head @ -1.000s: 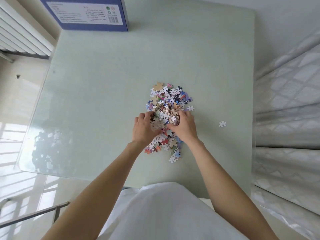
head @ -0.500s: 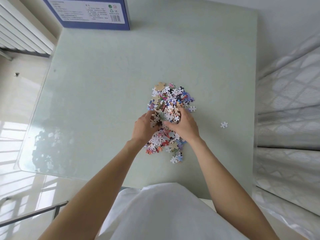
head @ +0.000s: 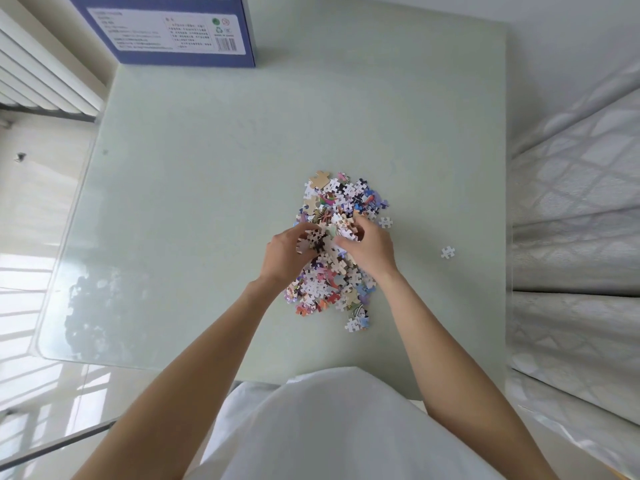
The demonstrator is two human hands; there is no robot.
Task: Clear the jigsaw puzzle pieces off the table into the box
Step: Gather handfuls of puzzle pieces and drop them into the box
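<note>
1. A heap of jigsaw pieces (head: 341, 202) lies on the pale green table (head: 207, 202), right of its middle.
2. The left hand (head: 284, 256) sits over the middle of the heap, its fingers curled around a clump of pieces (head: 317, 241).
3. The right hand (head: 372, 247) is just right of the left hand, its fingers clenched on the same clump (the two hands nearly meet over it).
4. One stray piece (head: 447, 252) lies well right of the heap; another (head: 385, 222) lies just beside the heap's right edge.
5. The blue box (head: 180, 29) stands at the table's far edge, far left of the heap.
6. A quilted bed (head: 581, 209) runs along the table's right side.
</note>
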